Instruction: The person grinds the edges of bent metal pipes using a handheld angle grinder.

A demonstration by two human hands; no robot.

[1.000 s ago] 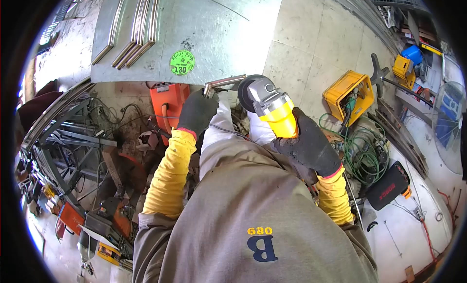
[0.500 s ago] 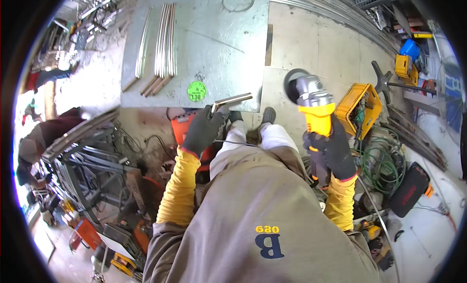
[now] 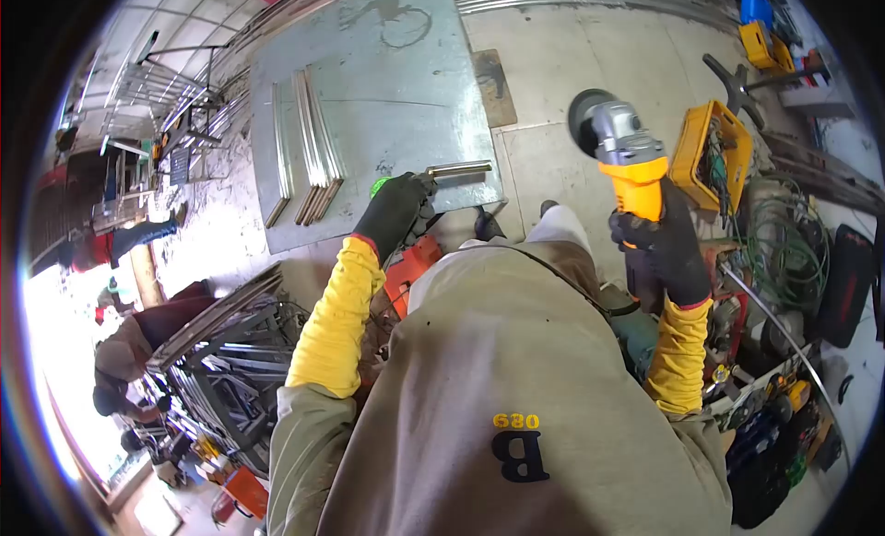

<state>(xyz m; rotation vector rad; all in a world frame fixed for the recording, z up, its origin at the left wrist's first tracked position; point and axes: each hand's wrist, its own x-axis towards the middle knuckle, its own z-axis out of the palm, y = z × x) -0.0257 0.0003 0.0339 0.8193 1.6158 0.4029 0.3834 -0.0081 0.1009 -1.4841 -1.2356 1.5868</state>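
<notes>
My right hand, in a black glove, is wrapped round the yellow and grey body of an angle grinder. The grinder's dark disc points up and away, off the right side of the metal-topped table. At the table's near edge, my left hand, also gloved, is closed on the end of short metal tubes, which reach right over the tabletop. The fingertips are partly hidden. Beyond that hand a green round label is mostly covered. Longer metal tubes lie in a row on the table.
A yellow crate with tools stands at right, near coiled green hose. To the left, a person in a cap bends beside stacked metal frames. A red-orange case sits below my left hand.
My view has turned and shifted. The grinder has moved up and right in view, and the short tubes now lie flatter, further over the tabletop. Both hands keep their hold.
</notes>
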